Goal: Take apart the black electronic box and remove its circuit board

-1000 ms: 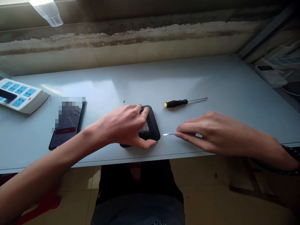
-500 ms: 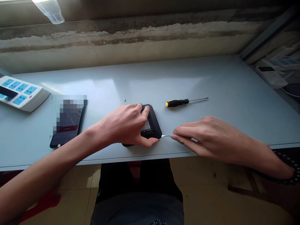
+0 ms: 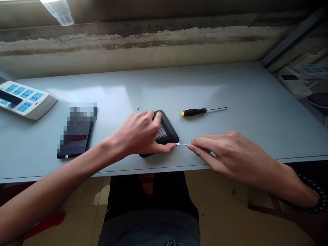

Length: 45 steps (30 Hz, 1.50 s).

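Note:
A flat black device point(image 3: 169, 128) with rounded corners and a white printed label lies near the table's front edge. Across it rests my left hand point(image 3: 140, 133), gripping it with fingers over the far side and the thumb along the near edge; the hand hides much of the device. In my right hand point(image 3: 228, 150) a thin metal tool with a flat tip point(image 3: 182, 144) is pinched, its rear part hidden by the fingers. The tip meets the device's near right corner, close to my left thumb. Beyond the hands lies a yellow-and-black screwdriver point(image 3: 194, 112).
A tiny screw point(image 3: 138, 108) lies behind my left hand. To the left are a phone point(image 3: 80, 143), partly pixelated, and a white power strip point(image 3: 43, 104) with blue sockets. The table point(image 3: 256, 102) backs onto a wall; cables and a white adapter point(image 3: 294, 83) sit at right.
The device has shifted slightly away from the table's front edge and turned a little under my left hand. My left thumb now lies closer to the tool's tip, which stays at the corner.

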Available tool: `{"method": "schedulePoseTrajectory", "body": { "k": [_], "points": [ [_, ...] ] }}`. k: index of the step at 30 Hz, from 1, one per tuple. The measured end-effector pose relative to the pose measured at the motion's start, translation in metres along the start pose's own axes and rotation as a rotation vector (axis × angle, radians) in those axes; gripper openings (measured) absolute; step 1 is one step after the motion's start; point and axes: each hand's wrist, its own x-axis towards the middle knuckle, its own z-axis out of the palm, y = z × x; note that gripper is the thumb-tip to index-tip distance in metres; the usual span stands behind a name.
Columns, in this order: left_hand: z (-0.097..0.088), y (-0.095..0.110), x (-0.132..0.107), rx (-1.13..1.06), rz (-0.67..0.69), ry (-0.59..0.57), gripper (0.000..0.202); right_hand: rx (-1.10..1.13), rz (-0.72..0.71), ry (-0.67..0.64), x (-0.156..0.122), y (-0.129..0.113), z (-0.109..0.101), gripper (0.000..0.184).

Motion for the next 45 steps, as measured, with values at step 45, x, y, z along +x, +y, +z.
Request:
{"method": "schedulePoseTrajectory", "body": {
  "k": [45],
  "points": [
    [0.033,-0.038,-0.060,-0.393,0.047,0.115,0.097,-0.011,0.045,0.078,0.007,-0.030,0.007,0.045]
  ]
}}
